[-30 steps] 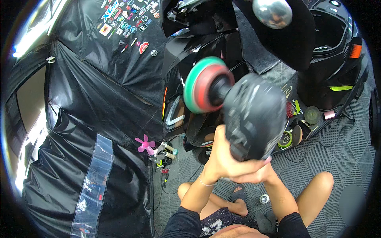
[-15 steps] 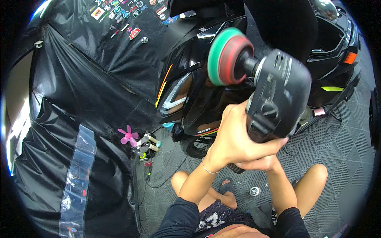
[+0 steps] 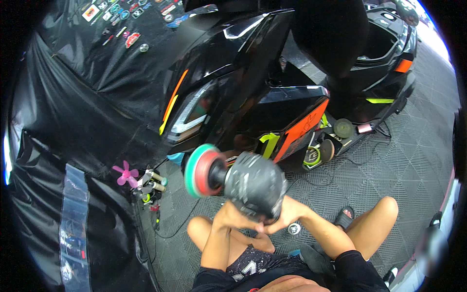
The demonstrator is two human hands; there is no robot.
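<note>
Both of my hands grip a black, scuffed handheld polisher (image 3: 254,182) low in the middle of the view, above my lap. Its foam pad (image 3: 204,170), green and red, points left and looks blurred. My left hand (image 3: 233,214) is closed on the lower left of the tool, and my right hand (image 3: 284,211) is closed on its lower right; the grip itself is mostly hidden behind the body. Beyond the tool stands a black scooter (image 3: 228,73) with orange and yellow-green accents on its front bodywork.
Black sheeting (image 3: 78,112) with stickers hangs at the left. A pink fan (image 3: 125,174) on small tools stands beside it. Pads (image 3: 344,129) lie on the scooter's footboard. A small round item (image 3: 294,228) and cables lie on the grey tiled floor (image 3: 404,170).
The polisher and my hands have moved down and to the left, toward my lap, away from the scooter's upper front. The view has shifted, showing more of the scooter's side.
</note>
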